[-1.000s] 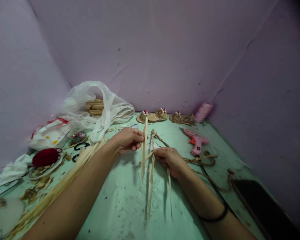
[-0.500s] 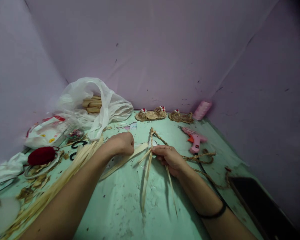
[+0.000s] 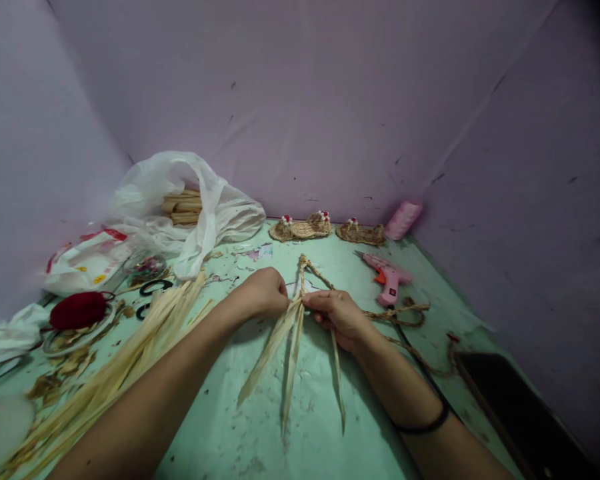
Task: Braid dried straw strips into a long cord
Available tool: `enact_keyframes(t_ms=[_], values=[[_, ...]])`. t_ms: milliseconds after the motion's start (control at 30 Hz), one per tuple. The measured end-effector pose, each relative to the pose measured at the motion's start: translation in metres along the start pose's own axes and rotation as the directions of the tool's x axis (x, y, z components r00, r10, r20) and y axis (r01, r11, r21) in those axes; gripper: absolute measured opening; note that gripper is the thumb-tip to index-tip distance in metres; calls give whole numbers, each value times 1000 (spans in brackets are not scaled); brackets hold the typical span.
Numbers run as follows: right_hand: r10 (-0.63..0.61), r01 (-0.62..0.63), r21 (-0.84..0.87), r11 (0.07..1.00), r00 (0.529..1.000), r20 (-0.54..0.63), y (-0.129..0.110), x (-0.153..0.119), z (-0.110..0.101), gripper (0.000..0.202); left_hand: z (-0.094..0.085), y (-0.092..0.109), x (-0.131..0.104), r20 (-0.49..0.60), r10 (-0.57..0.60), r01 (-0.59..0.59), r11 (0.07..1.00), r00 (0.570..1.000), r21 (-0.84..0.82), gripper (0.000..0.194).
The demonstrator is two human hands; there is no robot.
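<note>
A braid of dried plant fibre [image 3: 303,272] rises from between my hands to a bend, then runs back down to the right. My right hand [image 3: 341,319] pinches it between thumb and fingers, just where the loose strips begin. Close on the left of that spot, my left hand [image 3: 266,292] is closed at the top of a pale fibre strip [image 3: 267,353]; its fingertips are partly hidden. Another loose strip [image 3: 293,373] hangs straight down towards me, and a narrow one [image 3: 338,387] hangs below my right hand.
At left lie a bundle of fibre strips [image 3: 145,340], black-handled scissors [image 3: 155,287], red yarn [image 3: 79,311] and a white plastic bag [image 3: 230,210]. Small woven slippers [image 3: 305,229] and a pink spool [image 3: 403,220] stand at the back. Rightward are a pink glue gun [image 3: 391,277] and a phone [image 3: 515,407].
My left hand has moved right, up to the braid, and the wide pale strip now hangs down to the lower left. My right hand keeps its pinch in the same place.
</note>
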State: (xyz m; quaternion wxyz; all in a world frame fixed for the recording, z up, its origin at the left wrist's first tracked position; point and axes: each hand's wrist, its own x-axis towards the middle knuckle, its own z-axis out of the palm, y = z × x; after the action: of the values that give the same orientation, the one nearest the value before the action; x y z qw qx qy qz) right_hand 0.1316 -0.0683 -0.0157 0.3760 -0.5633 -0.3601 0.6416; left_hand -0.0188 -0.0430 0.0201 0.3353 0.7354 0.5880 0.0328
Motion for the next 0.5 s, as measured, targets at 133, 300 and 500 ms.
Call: enact_keyframes(t_ms=[133,300,500], values=[[-7,7,23,1000,1000,12,1,1,-1,13,7,-2,6,81,-35,54,969,996,-242,13],[3,-3,36,999,1000,2,-3,-2,1,12,12,-3,12,63,-94,111,918,994,-381,9],[9,-9,30,1000,1000,5,-4,-3,3,10,12,5,10,95,-117,150,831,989,-536,9]])
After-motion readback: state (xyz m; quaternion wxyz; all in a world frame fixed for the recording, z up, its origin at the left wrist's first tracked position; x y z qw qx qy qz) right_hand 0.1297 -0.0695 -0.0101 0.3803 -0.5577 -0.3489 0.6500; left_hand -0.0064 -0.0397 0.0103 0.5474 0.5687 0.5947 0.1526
